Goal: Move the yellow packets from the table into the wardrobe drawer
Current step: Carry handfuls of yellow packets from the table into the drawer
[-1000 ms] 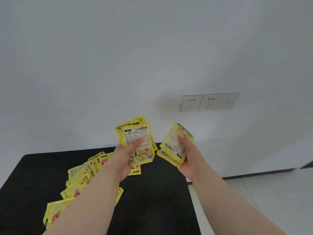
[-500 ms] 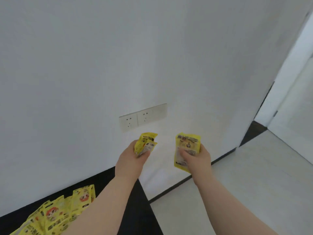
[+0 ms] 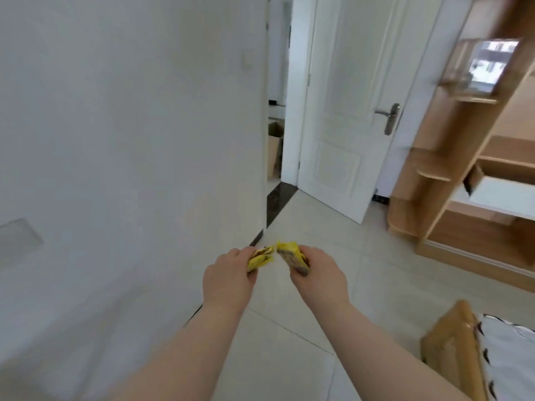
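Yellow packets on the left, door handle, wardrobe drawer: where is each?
left yellow packets (image 3: 260, 259): head view, crumpled yellow face past the fingers.
door handle (image 3: 389, 118): head view, metal backplate.
wardrobe drawer (image 3: 503, 193): head view, white front panel.

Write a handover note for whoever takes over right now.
Left hand grips a bunch of yellow packets; right hand grips another bunch.
Both are held above the floor tiles, close together.
Wardrobe stands ahead to the right, its drawer pulled open.
Done: packets picked up. Left: carry both bunches over, drop them in the drawer.
Table out of view; what remains there cannot be told.
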